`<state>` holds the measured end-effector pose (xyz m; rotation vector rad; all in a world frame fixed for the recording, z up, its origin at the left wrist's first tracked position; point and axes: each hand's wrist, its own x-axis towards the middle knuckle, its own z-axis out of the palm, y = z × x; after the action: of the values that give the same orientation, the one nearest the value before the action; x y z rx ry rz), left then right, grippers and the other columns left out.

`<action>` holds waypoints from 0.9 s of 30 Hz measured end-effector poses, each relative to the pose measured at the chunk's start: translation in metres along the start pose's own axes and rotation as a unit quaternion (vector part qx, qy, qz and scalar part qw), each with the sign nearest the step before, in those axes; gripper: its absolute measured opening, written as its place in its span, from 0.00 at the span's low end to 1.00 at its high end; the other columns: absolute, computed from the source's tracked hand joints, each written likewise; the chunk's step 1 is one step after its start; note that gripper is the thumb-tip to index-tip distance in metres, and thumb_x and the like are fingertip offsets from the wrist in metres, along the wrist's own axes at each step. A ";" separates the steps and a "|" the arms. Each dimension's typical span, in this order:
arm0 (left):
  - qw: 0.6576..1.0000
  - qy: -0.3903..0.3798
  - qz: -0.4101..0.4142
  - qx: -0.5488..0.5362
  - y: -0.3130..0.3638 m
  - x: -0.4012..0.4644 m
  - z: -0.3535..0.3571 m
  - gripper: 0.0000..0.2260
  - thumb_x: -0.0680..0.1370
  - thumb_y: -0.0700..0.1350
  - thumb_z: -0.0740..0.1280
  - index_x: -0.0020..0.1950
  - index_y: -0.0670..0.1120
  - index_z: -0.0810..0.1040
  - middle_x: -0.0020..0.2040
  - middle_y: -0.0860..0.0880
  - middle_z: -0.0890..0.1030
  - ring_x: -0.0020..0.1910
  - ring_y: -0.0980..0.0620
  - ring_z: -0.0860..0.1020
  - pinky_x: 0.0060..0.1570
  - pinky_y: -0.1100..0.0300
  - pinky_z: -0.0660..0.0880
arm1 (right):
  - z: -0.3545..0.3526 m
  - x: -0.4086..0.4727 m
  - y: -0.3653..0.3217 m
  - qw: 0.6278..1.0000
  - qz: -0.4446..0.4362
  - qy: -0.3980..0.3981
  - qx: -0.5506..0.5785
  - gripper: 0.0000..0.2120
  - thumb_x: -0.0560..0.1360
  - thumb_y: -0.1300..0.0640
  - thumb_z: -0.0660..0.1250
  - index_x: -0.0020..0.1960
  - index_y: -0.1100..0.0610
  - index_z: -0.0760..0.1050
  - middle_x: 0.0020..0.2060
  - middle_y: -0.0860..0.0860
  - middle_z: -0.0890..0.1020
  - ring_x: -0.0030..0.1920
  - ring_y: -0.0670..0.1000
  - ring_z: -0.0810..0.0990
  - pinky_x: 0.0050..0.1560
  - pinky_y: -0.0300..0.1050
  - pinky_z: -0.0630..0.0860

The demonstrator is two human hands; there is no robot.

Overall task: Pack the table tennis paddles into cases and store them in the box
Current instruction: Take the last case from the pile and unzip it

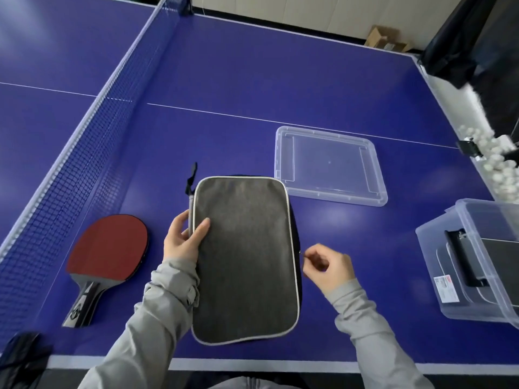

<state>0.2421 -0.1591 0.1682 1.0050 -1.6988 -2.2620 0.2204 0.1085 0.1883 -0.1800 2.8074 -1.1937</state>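
Observation:
A dark grey paddle case (247, 256) with pale piping lies flat on the blue table in front of me. My left hand (184, 240) grips its left edge, thumb on top. My right hand (327, 266) pinches the small zipper pull at the case's right edge. A red-faced paddle (108, 254) with a black handle lies on the table left of the case, close to the net. The clear plastic box (477, 265) stands at the right edge of the view, with a dark case inside it.
The box's clear lid (330, 167) lies upside down beyond the case. The net (84, 141) runs along the left. Several white balls (502, 169) sit in a tray at the table's right end. A black object (22, 352) rests at the near left corner.

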 end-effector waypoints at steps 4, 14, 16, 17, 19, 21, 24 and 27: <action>0.990 0.140 -0.018 0.009 0.000 0.009 0.006 0.19 0.72 0.48 0.72 0.61 0.47 0.75 0.36 0.55 0.78 0.33 0.59 0.76 0.35 0.64 0.72 | 0.003 -0.015 0.010 0.996 -0.065 0.039 -0.039 0.06 0.63 0.72 0.71 0.34 0.64 0.77 0.25 0.46 0.73 0.29 0.45 0.70 0.31 0.38 0.71; 0.933 0.345 -0.088 -0.050 -0.010 -0.004 0.041 0.22 0.74 0.47 0.68 0.66 0.44 0.68 0.48 0.50 0.73 0.47 0.52 0.71 0.48 0.64 0.64 | 0.018 -0.046 0.013 0.997 -0.046 0.059 -0.015 0.07 0.64 0.70 0.71 0.33 0.62 0.75 0.25 0.50 0.76 0.25 0.44 0.68 0.29 0.37 0.70; 0.920 0.373 -0.101 -0.071 -0.011 -0.006 0.049 0.22 0.75 0.47 0.67 0.66 0.44 0.66 0.49 0.48 0.72 0.46 0.50 0.71 0.49 0.63 0.63 | 0.025 -0.053 0.007 0.997 -0.057 0.051 0.004 0.06 0.64 0.69 0.70 0.33 0.61 0.75 0.26 0.49 0.76 0.26 0.40 0.68 0.30 0.30 0.68; 0.913 0.385 -0.108 -0.076 -0.011 -0.007 0.052 0.22 0.75 0.47 0.66 0.66 0.44 0.65 0.49 0.48 0.72 0.46 0.50 0.71 0.48 0.63 0.62 | 0.030 -0.057 0.004 0.997 -0.063 0.049 0.013 0.06 0.65 0.68 0.70 0.33 0.60 0.74 0.26 0.48 0.75 0.27 0.37 0.68 0.30 0.26 0.66; 0.902 0.405 -0.125 -0.081 -0.012 -0.007 0.056 0.22 0.76 0.47 0.65 0.67 0.44 0.64 0.50 0.46 0.74 0.46 0.48 0.72 0.48 0.63 0.62 | 0.038 -0.065 -0.002 0.996 -0.066 0.058 0.027 0.05 0.65 0.65 0.69 0.33 0.59 0.74 0.26 0.47 0.75 0.27 0.33 0.67 0.31 0.23 0.63; 0.889 0.426 -0.146 -0.084 -0.012 -0.007 0.060 0.22 0.76 0.47 0.65 0.67 0.44 0.63 0.55 0.43 0.76 0.52 0.45 0.75 0.51 0.60 0.64 | 0.045 -0.071 -0.005 0.994 -0.068 0.073 0.038 0.04 0.65 0.65 0.68 0.33 0.59 0.74 0.26 0.47 0.75 0.28 0.34 0.67 0.32 0.22 0.63; 0.870 0.447 -0.189 -0.084 -0.012 -0.009 0.067 0.22 0.77 0.47 0.64 0.68 0.46 0.63 0.59 0.42 0.76 0.57 0.44 0.75 0.56 0.57 0.65 | 0.055 -0.077 -0.011 0.993 -0.089 0.069 0.046 0.03 0.66 0.64 0.68 0.35 0.59 0.75 0.27 0.48 0.77 0.29 0.40 0.70 0.32 0.24 0.64; 0.868 0.443 -0.210 -0.082 -0.012 -0.013 0.073 0.22 0.77 0.47 0.65 0.69 0.45 0.62 0.60 0.42 0.76 0.58 0.43 0.75 0.59 0.56 0.65 | 0.064 -0.080 -0.016 0.993 -0.084 0.058 0.067 0.03 0.68 0.62 0.68 0.36 0.59 0.76 0.28 0.49 0.78 0.29 0.40 0.71 0.32 0.25 0.66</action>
<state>0.2134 -0.0901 0.1734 2.0780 -0.9258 -1.5977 0.3087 0.0634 0.1581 -0.3546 2.8453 -1.4690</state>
